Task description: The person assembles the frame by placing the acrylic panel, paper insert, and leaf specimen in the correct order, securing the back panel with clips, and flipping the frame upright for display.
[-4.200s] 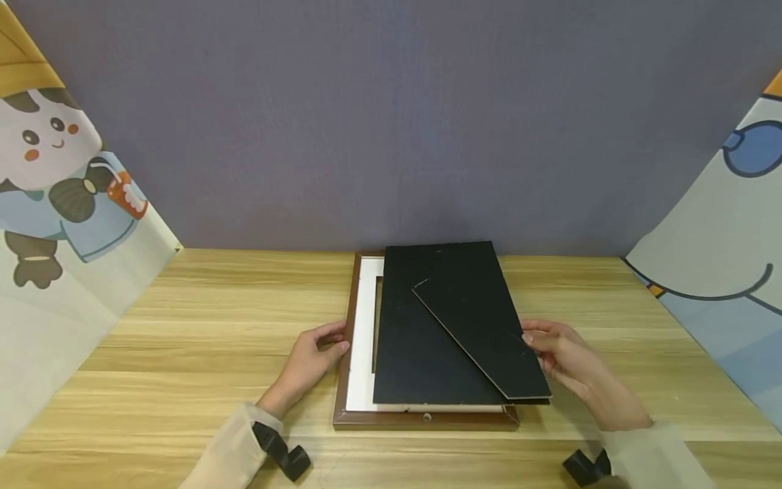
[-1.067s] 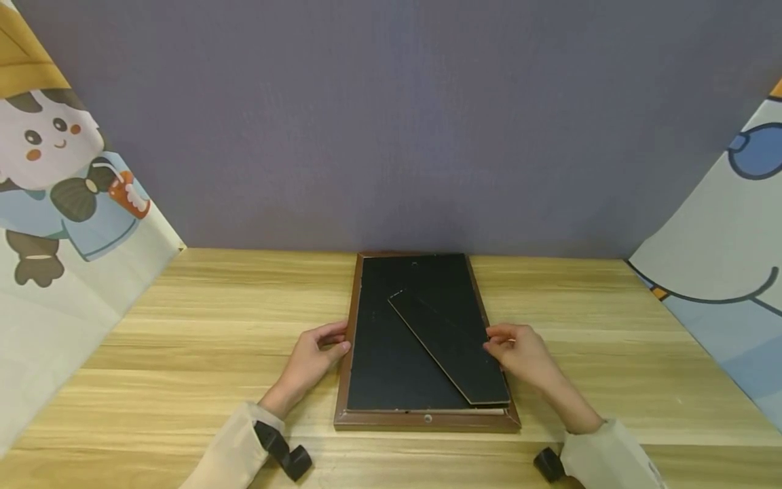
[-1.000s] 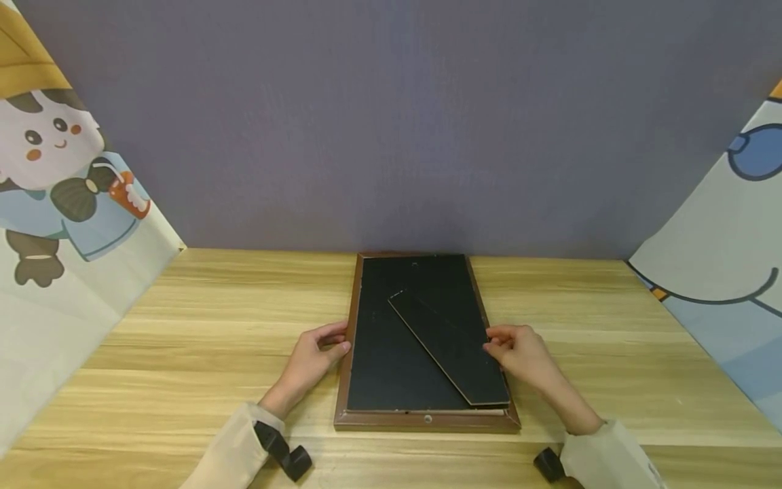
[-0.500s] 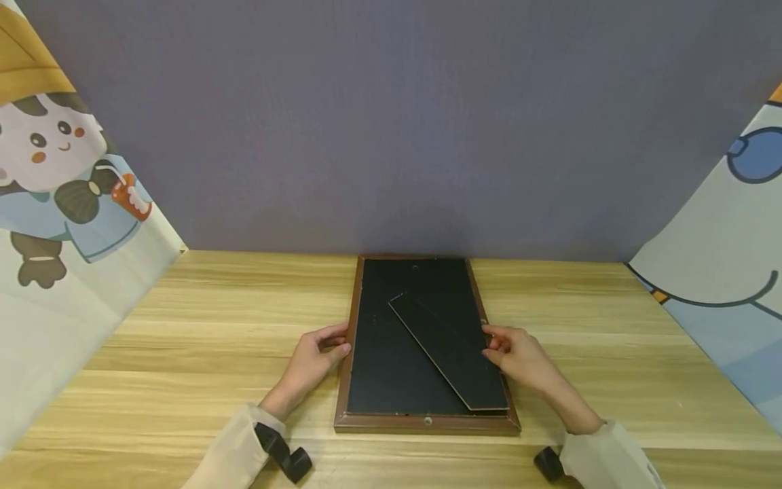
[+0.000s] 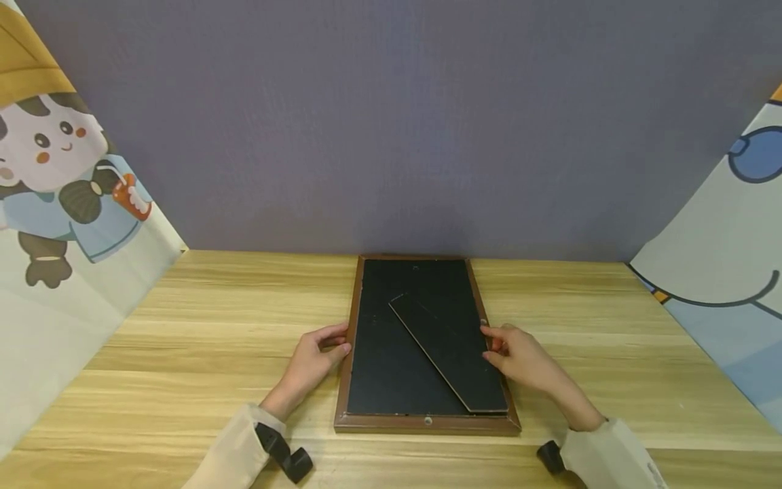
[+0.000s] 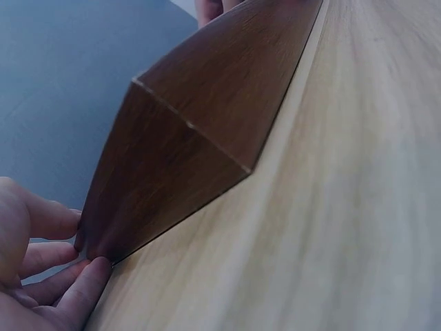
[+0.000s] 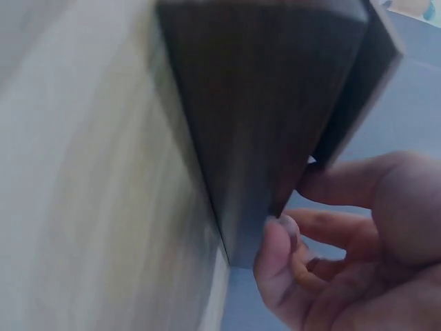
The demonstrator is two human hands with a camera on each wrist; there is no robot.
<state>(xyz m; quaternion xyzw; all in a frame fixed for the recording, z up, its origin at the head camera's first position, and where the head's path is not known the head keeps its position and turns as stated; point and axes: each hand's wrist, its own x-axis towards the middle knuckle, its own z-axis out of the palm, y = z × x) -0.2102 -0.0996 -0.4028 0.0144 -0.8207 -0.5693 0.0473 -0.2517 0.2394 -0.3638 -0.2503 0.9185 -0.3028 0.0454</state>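
Picture frame lies back-up between two hands

On my head feed, the brown frame lies flat on the table, its black backing board inside the rim. A black strip slants across the board, pale along its cut edge, and a small round fitting sits on the near rim. The left hand grips the left side; the right hand has thumb and forefinger at the right side. The table is pale, streaked wood, with a grey-purple wall behind and cartoon-printed panels left and right.

Through the left wrist camera, I see dark wood grain and a mitred corner, with thumb and fingertips closed on the frame's edge.

My right wrist feed is blurry: a dark panel edge rises over the frame's side, bent fingers touching below. Whether they pinch it, I can't tell.
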